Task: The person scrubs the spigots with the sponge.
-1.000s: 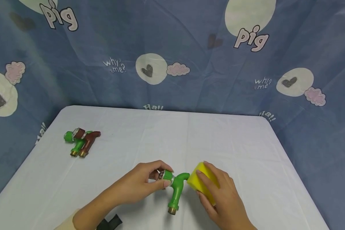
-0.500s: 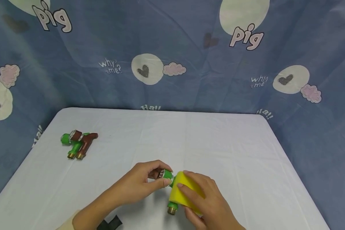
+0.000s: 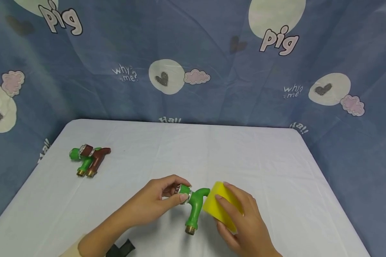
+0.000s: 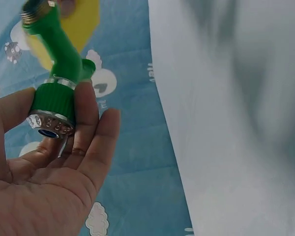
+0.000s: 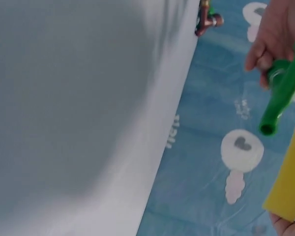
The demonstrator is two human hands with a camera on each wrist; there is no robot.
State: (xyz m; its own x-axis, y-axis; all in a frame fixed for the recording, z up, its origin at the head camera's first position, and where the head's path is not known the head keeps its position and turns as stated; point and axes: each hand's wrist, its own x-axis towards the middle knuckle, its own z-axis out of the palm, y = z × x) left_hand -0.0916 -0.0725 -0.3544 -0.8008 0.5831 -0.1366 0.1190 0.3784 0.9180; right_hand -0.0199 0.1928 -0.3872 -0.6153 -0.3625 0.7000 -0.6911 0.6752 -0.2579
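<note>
Left hand [image 3: 157,201]: fingers clamped on the knob [image 3: 184,191] of a green tap [image 3: 195,208], held above the surface [image 3: 244,157], spout [image 3: 202,192] toward the right hand [image 3: 246,221]. Right fingers grip a yellow sponge [image 3: 218,207] just beside the spout; can't tell if touching. Left wrist view adds the knob's metal end cap [image 4: 48,123]; right wrist view, the spout mouth [image 5: 268,129]. Surface is white; brown tap [image 3: 98,160] overlaps a second green tap [image 3: 74,154] at far left. Blue printed cloth [image 3: 212,32] behind.
</note>
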